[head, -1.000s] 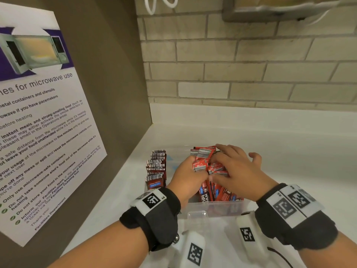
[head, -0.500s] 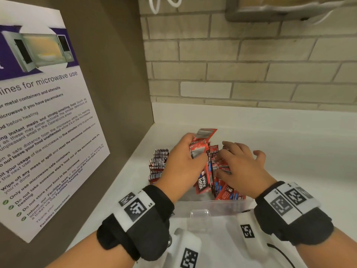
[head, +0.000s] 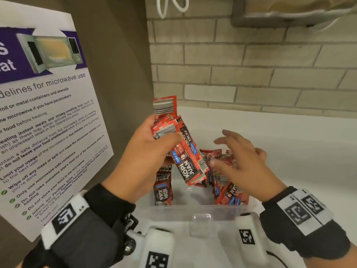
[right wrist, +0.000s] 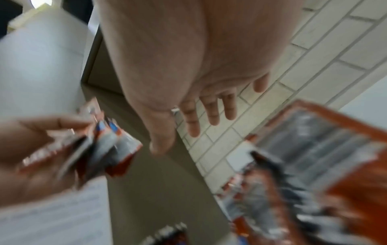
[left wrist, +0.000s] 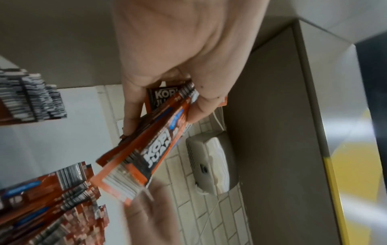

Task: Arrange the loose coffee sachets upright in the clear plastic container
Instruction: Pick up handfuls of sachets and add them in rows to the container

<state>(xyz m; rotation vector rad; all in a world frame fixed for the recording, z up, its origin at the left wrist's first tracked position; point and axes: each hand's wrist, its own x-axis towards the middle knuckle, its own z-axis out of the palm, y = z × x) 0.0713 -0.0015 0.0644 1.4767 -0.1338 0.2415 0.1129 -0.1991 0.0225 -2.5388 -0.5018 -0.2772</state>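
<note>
left fingers [head: 170,138]: curled round a bundle of coffee sachets [head: 185,151], thumb across the front, held above the container.
bundle axis: long axis tilted, lower ends toward the right and down into the box, barcode ends up.
right hand [head: 241,163]: released, fingers spread and blurred, grasping nothing, just right of the bundle's lower end, over the loose pile.
loose sachets [head: 229,190]: leaning untidily in the right part of the clear plastic container [head: 201,211].
upright row [head: 163,186]: sachets standing at the container's left side, below the left hand.
gap: bare middle between row and pile; judged the likely landing spot.
surface [head: 289,144]: white, carries the container.
</note>
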